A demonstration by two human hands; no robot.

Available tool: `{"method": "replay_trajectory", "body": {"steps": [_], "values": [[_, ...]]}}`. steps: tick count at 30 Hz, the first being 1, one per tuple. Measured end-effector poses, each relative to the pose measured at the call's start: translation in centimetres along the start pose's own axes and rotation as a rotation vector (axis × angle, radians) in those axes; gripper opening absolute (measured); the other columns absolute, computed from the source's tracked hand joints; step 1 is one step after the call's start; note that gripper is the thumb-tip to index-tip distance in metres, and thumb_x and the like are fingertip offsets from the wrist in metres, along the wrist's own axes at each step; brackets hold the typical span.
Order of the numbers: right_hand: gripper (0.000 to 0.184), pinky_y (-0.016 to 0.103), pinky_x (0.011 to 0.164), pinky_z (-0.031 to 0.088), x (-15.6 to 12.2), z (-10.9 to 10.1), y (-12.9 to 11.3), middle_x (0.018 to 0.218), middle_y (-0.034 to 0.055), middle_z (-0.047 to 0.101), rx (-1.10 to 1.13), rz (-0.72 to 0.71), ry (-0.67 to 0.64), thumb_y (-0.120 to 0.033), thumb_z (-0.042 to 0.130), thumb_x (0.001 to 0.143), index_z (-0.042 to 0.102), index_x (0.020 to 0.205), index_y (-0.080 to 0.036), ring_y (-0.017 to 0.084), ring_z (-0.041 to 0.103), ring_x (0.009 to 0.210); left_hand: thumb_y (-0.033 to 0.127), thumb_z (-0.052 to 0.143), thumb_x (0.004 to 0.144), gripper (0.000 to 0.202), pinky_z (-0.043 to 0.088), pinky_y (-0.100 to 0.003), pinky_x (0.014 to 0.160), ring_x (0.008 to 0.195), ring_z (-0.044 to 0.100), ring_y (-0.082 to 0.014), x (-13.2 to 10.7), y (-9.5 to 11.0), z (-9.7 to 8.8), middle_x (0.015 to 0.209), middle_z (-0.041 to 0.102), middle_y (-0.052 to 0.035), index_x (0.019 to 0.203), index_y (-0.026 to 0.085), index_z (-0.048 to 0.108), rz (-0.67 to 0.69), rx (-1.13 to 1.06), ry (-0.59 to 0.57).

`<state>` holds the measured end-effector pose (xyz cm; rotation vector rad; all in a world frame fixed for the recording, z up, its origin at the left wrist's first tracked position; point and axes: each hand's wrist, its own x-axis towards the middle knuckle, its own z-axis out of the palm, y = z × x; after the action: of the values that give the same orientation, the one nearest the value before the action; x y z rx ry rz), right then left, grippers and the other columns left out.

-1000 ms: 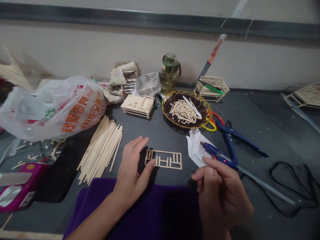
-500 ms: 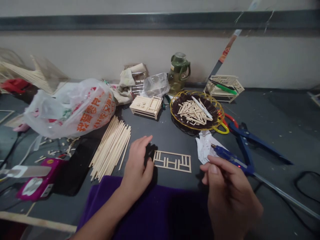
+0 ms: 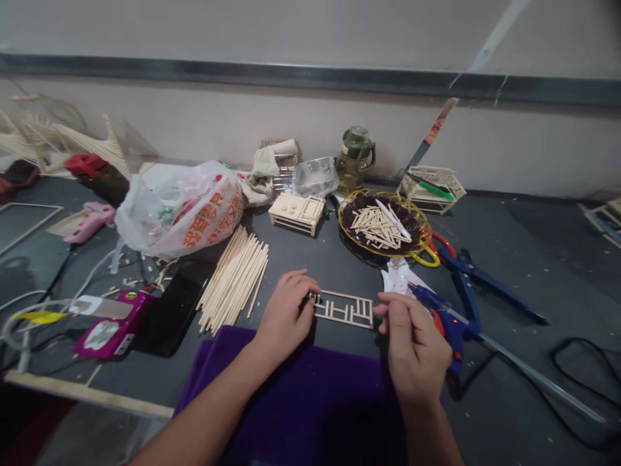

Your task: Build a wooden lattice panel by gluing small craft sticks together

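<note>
Stick frame: the small rectangular lattice [image 3: 346, 313] lies flat on the dark surface [image 3: 509, 233], between the two hands and just beyond the purple cloth [image 3: 310, 388].
Done on the lattice: both long rails, the right end piece and several short inner bars look in place.
Open on the lattice: its upper middle has no bars; whether any belong there cannot be told, and the left end is partly covered by fingers.
Left hand grip: the left hand [image 3: 290, 307] is curled at the lattice's left end; whether thumb and fingers are clamped on it I cannot tell.
Right hand grip: the right hand [image 3: 417, 346] is near the right end, thumb close to the fingers; whether something is pinched there I cannot tell.
Stock remaining: a pile of long sticks [image 3: 235, 281] to the left, and short cut pieces [image 3: 376, 226] in the woven basket [image 3: 414, 223].
Glue gun: the blue gun [image 3: 429, 301] lies beside the right hand, red light showing.
Assembled pieces: a slatted stick model [image 3: 297, 213] stands behind, apparently complete.
</note>
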<state>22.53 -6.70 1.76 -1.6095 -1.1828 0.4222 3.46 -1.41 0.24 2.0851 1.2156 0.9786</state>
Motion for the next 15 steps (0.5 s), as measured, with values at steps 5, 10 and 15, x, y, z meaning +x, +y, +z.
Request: {"method": "replay_trajectory", "body": {"steps": [5,10,15], "values": [[0.029,0.025,0.067,0.047,0.2,0.2,0.3,0.078,0.0021,0.069,-0.055,-0.012,0.034,-0.039,0.049,0.094,0.07,0.093,-0.019,0.014,0.062,0.07,0.02,0.053,0.092,0.011,0.046,-0.033,0.083,0.09,0.057,-0.0164,0.0,0.9,0.0,0.09,0.061,-0.0021,0.099,0.021,0.061,-0.129,-0.124,0.201],[0.021,0.028,0.07,0.048,0.8,0.6,0.5,0.098,0.0067,0.066,-0.102,-0.154,0.136,-0.033,0.055,0.091,0.066,0.101,-0.019,0.017,0.06,0.083,0.022,0.064,0.084,0.032,0.04,-0.021,0.059,0.058,0.043,-0.0088,0.2,0.9,0.2,0.064,0.038,0.0078,0.113,0.021,0.052,-0.32,-0.402,0.452],[0.028,0.032,0.071,0.053,0.9,0.9,0.9,0.128,0.0136,0.047,-0.095,-0.215,0.225,-0.028,0.058,0.087,0.062,0.114,-0.02,0.011,0.055,0.072,0.015,0.062,0.079,0.043,0.046,-0.021,0.057,0.052,0.042,-0.0032,1.6,0.9,0.3,0.099,0.054,0.0003,0.119,0.024,0.048,-0.345,-0.536,0.531]]}}
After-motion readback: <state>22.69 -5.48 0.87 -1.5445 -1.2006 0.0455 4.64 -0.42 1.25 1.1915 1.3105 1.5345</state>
